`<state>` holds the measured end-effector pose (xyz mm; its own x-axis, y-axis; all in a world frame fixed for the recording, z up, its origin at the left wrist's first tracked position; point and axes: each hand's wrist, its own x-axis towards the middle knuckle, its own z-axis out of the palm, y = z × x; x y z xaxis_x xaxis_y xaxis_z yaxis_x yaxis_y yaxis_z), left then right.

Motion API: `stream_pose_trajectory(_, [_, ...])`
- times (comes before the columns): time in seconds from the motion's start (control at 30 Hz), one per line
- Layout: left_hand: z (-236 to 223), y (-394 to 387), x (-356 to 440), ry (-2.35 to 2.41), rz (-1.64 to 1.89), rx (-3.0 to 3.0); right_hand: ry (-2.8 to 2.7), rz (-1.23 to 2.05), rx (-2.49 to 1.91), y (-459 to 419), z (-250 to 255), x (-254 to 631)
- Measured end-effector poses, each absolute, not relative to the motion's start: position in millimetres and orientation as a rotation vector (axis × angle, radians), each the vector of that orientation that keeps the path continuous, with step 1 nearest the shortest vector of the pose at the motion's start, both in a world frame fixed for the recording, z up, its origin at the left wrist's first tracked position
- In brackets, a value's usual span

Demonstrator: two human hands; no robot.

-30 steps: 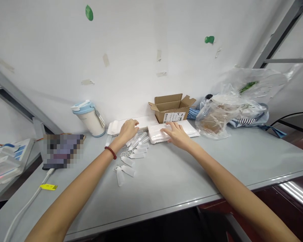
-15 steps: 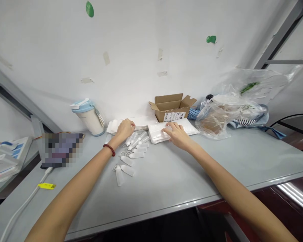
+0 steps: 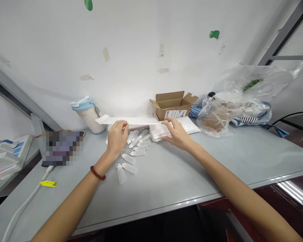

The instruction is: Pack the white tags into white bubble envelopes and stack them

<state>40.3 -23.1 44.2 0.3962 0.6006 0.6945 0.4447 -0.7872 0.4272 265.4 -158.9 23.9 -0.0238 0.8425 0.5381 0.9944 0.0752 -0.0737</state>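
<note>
My left hand pinches the near edge of a flat white envelope, raised a little above a stack of similar white ones. My right hand is open, thumb and fingers apart, by the right end of that envelope and over a clear-wrapped white pack. I cannot tell whether its fingertips touch either. Several small translucent tags or bottles with loops lie in a loose pile just right of my left hand and nearer to me.
Behind the pack stands an open cardboard box against the wall. A cream tumbler with a blue lid is at the back left, and a blurred-out device with a white cable is at left. Plastic bags sit on the right.
My left hand has lifted an envelope off the stack and come slightly left and nearer. My right hand has spread its thumb and fingers wider over the wrapped pack.
</note>
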Motion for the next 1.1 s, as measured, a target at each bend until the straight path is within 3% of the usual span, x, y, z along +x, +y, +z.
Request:
stream_pose_trajectory(0.33, [26,-76,39,0.436,1.396,2.576,-2.083,-0.853,-1.654,-164,27,220])
stream_pose_trajectory(0.6, [23,-112,43,0.123,1.070,2.676,-2.097,-0.779,-1.645,-162,20,222])
stream_pose_trajectory(0.9, [41,-90,33,0.651,1.556,2.408,-2.089,-0.755,-1.750,-161,18,232])
stream_pose_trajectory(1.1, [49,-61,25,0.898,1.363,1.918,-2.104,-0.765,-1.781,-162,21,232])
